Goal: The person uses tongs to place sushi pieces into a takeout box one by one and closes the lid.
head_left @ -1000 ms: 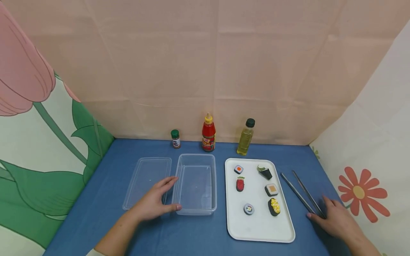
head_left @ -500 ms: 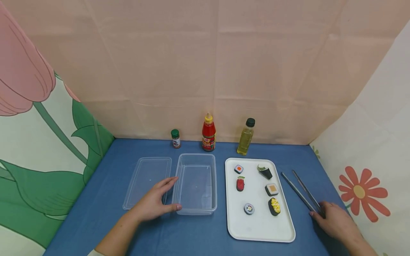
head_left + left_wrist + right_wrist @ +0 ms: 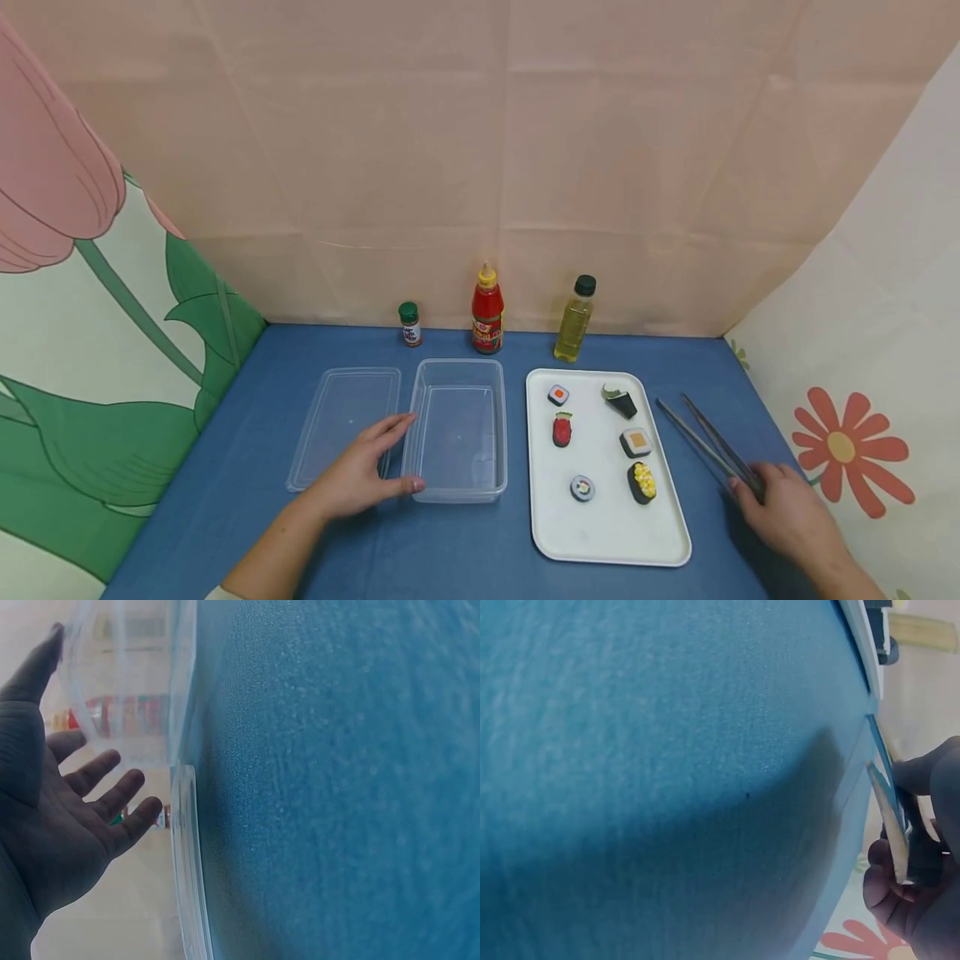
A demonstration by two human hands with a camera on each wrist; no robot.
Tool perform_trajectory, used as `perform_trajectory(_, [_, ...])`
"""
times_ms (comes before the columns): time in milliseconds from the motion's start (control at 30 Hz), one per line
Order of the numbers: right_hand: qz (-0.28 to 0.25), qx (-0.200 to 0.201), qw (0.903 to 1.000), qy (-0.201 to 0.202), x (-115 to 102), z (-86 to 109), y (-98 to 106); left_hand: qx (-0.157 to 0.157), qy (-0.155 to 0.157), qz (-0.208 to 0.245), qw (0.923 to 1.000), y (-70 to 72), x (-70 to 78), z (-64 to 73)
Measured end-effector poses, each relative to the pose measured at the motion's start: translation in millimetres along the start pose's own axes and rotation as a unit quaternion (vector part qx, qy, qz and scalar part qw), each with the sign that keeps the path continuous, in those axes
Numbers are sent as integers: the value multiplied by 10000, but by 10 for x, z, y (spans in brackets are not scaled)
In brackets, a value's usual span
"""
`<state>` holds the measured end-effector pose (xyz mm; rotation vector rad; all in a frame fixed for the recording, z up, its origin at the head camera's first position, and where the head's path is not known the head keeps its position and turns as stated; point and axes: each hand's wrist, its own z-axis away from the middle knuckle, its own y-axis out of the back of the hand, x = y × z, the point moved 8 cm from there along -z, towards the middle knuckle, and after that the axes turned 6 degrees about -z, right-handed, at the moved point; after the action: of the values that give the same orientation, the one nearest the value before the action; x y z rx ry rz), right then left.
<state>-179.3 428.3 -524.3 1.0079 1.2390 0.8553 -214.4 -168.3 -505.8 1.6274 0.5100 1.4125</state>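
Observation:
My left hand [image 3: 360, 475] touches the left side of a clear plastic food container [image 3: 459, 493], its fingers extended and thumb at the near corner. In the left wrist view those fingers are spread beside the container wall. A clear lid [image 3: 347, 404] lies flat to the container's left, partly behind that hand. My right hand [image 3: 791, 517] grips metal tongs [image 3: 722, 443] by their joined end, tips apart and pointing at the tray's right edge. On the white tray [image 3: 607, 533] lie several small sushi pieces, among them a corn-topped one [image 3: 642, 482] and a hand roll [image 3: 619, 402].
Along the back of the blue-covered table stand a small green-capped seasoning jar [image 3: 410, 325], a red sauce bottle [image 3: 487, 312] and an oil bottle [image 3: 574, 321]. A beige cloth [image 3: 495, 167] hangs behind them. Patterned cloths border both sides.
My right hand has closed its grip around the joined end of the tongs, and the tongs' tips have come slightly nearer each other. My left hand and the container stay put.

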Motion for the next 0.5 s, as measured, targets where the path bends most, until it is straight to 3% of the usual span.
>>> perform_trajectory(300, [-67, 596, 9981, 164, -62, 4, 61, 22, -106, 22, 9999, -1, -12, 0])
perform_trajectory(500, [-123, 644, 9977, 146, -36, -22, 46, 33, -111, 51, 9999, 5, -6, 12])
